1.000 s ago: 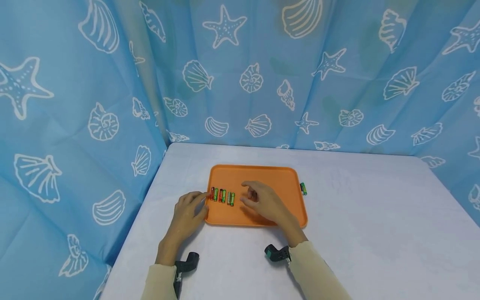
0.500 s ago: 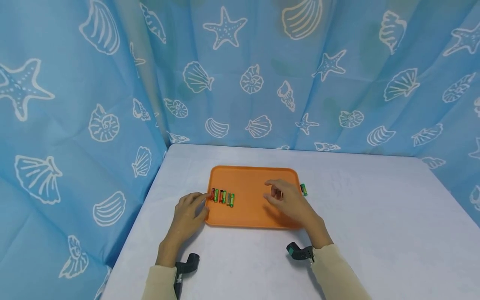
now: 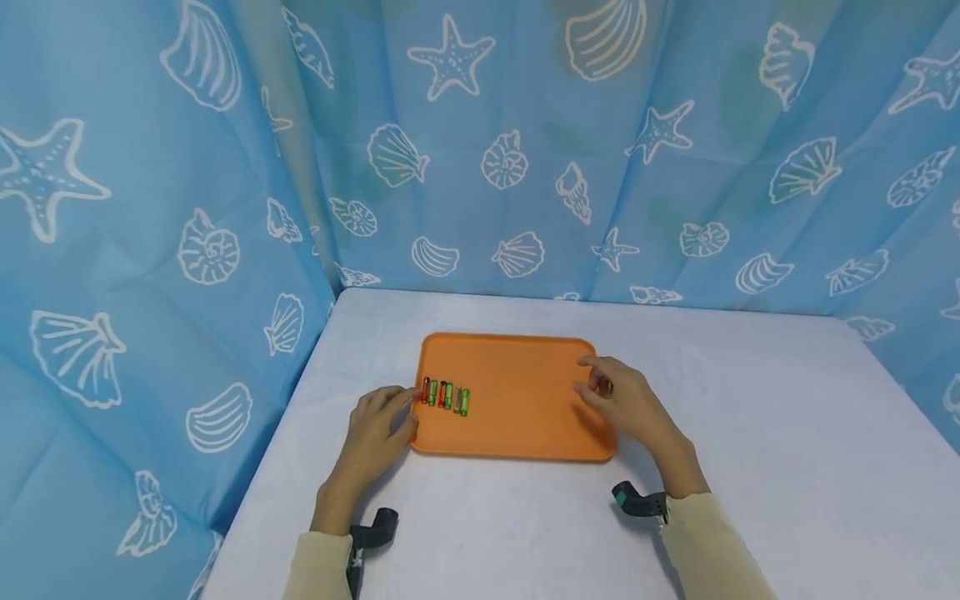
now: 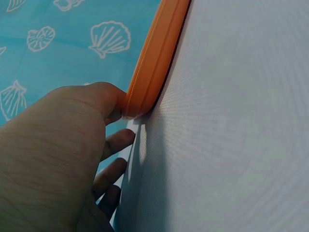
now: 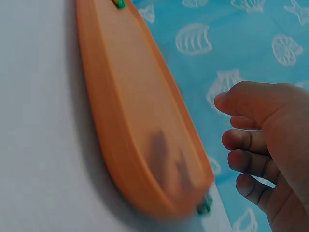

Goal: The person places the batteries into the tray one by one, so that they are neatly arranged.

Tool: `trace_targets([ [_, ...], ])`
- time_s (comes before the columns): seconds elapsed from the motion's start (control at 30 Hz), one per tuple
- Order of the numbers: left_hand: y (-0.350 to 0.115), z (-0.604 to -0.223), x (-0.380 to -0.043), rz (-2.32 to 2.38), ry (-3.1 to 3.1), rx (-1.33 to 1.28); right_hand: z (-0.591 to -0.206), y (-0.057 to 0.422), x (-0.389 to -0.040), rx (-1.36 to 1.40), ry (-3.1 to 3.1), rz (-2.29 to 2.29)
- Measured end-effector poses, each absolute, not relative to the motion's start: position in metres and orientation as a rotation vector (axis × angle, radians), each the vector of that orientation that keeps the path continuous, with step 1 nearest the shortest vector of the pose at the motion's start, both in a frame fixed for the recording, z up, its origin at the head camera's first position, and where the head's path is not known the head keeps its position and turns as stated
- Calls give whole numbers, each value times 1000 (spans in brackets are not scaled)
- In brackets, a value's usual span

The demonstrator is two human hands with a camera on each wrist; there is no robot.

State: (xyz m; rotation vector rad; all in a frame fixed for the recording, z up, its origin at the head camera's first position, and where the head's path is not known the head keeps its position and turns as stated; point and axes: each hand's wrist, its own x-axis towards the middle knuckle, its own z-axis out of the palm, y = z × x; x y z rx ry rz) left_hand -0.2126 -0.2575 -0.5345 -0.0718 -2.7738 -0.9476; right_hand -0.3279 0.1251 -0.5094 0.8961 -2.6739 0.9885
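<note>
Several small red and green batteries (image 3: 448, 395) lie side by side, upright to my view, at the left of an orange tray (image 3: 525, 400). My left hand (image 3: 375, 433) rests at the tray's left rim. In the left wrist view its thumb touches the tray's corner (image 4: 145, 92), while the other fingers hang loosely. Above the tray's right edge hovers my right hand (image 3: 626, 400), fingers loosely bent and holding nothing. Beyond the tray's end, the right wrist view shows a blurred green battery (image 5: 204, 205); in the head view the hand hides it.
A white-covered table (image 3: 787, 433) bears the tray and extends to the right. A blue curtain (image 3: 525, 108) with white shells and starfish hangs behind and to the left. Black wrist cameras (image 3: 639, 503) sit below both hands.
My right hand has moved right, from beside the batteries across the tray to its right edge, now covering the battery there. The left hand and the row of batteries stay put.
</note>
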Motion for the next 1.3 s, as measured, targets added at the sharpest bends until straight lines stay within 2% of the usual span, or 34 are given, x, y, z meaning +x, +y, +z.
trace_targets([
  [0.4,-257,-536,-209,-972,-2776,-61,-542,182,-349,641,-2845,1007],
  [0.63,-257,-537,-208,-959,-2767,-84,-553,181,-355,670,-2857,1019],
  [1.3,-255,-532,-210,-993,-2777,-56,-554,182,-361,677,-2880,986],
])
